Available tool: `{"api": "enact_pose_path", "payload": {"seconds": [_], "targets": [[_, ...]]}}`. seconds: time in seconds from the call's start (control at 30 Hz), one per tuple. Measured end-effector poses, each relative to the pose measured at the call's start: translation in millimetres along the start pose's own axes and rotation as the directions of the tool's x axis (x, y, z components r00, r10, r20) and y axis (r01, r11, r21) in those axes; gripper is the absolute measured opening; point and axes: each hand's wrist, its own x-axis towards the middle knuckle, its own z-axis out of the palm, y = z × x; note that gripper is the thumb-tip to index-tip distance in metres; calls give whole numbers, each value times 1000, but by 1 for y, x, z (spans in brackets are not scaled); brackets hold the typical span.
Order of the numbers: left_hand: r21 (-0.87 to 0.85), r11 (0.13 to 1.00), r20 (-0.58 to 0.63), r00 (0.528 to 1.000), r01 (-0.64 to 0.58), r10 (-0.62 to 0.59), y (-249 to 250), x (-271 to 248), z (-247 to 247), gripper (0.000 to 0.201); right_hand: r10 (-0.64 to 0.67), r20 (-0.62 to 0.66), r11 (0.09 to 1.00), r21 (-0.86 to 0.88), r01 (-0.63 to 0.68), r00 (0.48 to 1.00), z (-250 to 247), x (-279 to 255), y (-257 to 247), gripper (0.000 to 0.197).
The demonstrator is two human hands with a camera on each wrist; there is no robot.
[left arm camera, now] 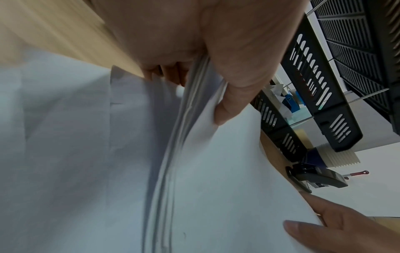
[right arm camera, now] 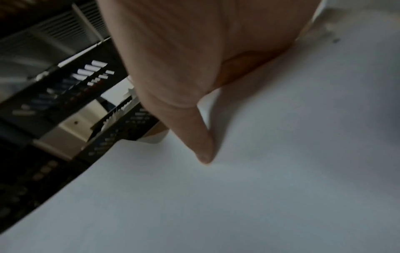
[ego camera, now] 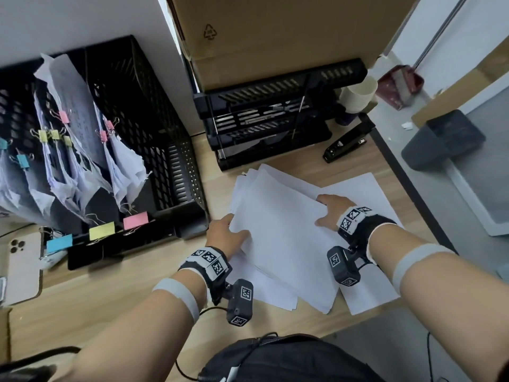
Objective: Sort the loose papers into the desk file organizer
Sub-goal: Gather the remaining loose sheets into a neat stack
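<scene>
A stack of white papers (ego camera: 281, 232) is lifted off the wooden desk at its left side. My left hand (ego camera: 224, 232) grips the stack's left edge, thumb on top and fingers underneath, as the left wrist view shows (left arm camera: 194, 95). My right hand (ego camera: 330, 212) pinches the stack's right edge, its thumb pressed on the top sheet (right arm camera: 238, 188). More loose sheets (ego camera: 366, 188) lie flat beneath and to the right. The black mesh file organizer (ego camera: 143, 128) stands at the left, its slots holding clipped paper bundles (ego camera: 77, 139).
Black stacked letter trays (ego camera: 270, 117) stand behind the papers under a cardboard box (ego camera: 275, 31). A black stapler (ego camera: 347, 144) and paper cups (ego camera: 358, 92) sit at the right. A phone (ego camera: 23, 266) lies at the far left. The desk edge runs along the right side.
</scene>
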Motion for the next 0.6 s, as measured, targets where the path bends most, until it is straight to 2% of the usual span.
{"api": "enact_pose_path", "payload": {"seconds": [0.1, 0.17, 0.2, 0.27, 0.3, 0.37, 0.43, 0.5, 0.57, 0.6], "targets": [[-34, 995, -30, 996, -91, 90, 8, -5, -5, 16, -81, 1, 978, 195, 79, 997, -1, -12, 6, 66], [-63, 991, -63, 992, -117, 113, 13, -5, -10, 19, -101, -63, 925, 361, 117, 993, -3, -23, 13, 62], [-111, 988, -77, 992, -105, 97, 15, -6, -12, 32, -82, -116, 888, 443, 125, 990, -4, -27, 18, 67], [-247, 967, -99, 994, -69, 46, 18, -4, -15, 73, 8, -181, 795, 598, 104, 983, -2, -37, 32, 73], [-283, 958, -95, 995, -42, 15, 21, -3, -15, 88, 41, -207, 728, 676, 112, 978, -2, -46, 36, 63], [-326, 944, -32, 998, 45, -59, 27, -5, -11, 98, 72, -221, 611, 780, 132, 973, -3, -65, 39, 39], [-446, 883, 153, 985, 146, -86, 36, -10, -2, 82, 88, -221, 551, 823, 138, 971, -1, -80, 46, 32], [-485, 852, 327, 945, 195, -30, 45, -16, 13, 50, 111, -206, 538, 835, 115, 972, 2, -91, 55, 29], [-400, 906, 376, 926, 141, 22, 54, -22, 33, 23, 163, -198, 591, 804, 65, 967, 6, -99, 68, 30], [-356, 928, 381, 924, 114, 32, 59, -26, 44, 17, 190, -197, 640, 768, 31, 962, 6, -101, 76, 34]]}}
